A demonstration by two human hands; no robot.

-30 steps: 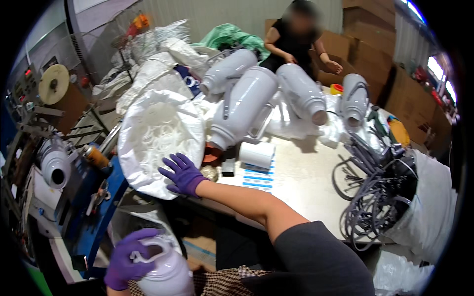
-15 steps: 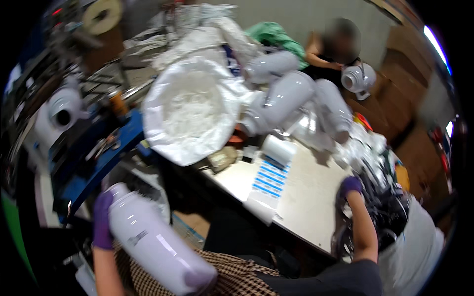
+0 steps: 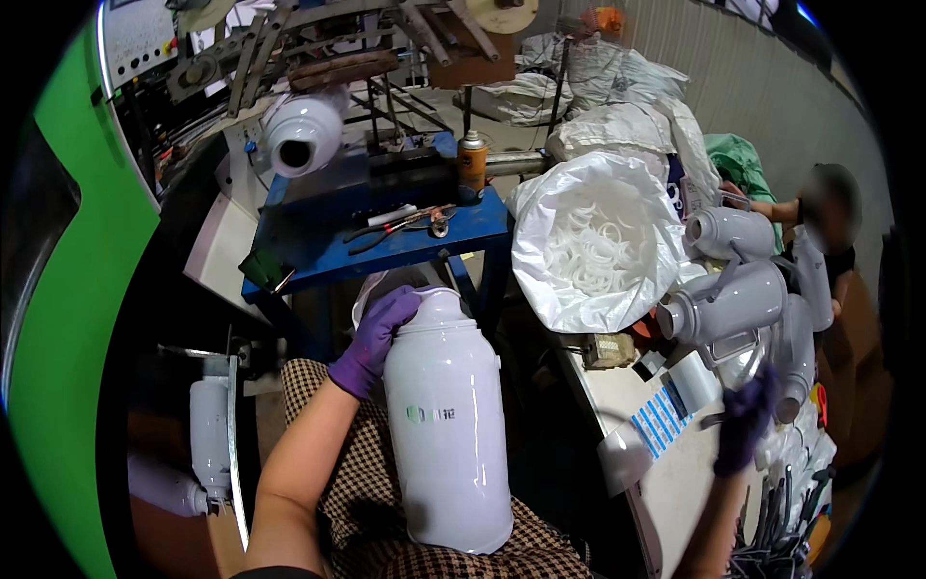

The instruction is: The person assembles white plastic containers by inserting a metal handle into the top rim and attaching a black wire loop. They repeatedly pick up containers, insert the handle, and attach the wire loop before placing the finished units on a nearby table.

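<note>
A pale lilac-white vacuum flask body (image 3: 449, 434) stands nearly upright on my lap, against a brown checked cloth. My left hand (image 3: 379, 338), in a purple glove, is closed round its neck and spout at the top. A small printed mark shows on the flask's side. My right hand (image 3: 746, 422), also gloved in purple, is raised over the white table (image 3: 690, 482) and smeared by motion. A small greyish piece sticks out from its fingers toward the flask; what it is I cannot make out.
Right: finished-looking flasks with handles (image 3: 738, 304), a white sack of clear rings (image 3: 598, 246), a blue-striped label roll (image 3: 661, 422), dark handles (image 3: 776, 521). A co-worker sits beyond. Ahead: a blue bench (image 3: 463, 227) with pliers (image 3: 395, 227) and a spray can (image 3: 472, 164). Left: a green panel (image 3: 87, 222).
The view has swung left. The flask has gone from tilted to nearly upright on my lap, still held at its neck. My right hand has risen from the dark handles with something in it.
</note>
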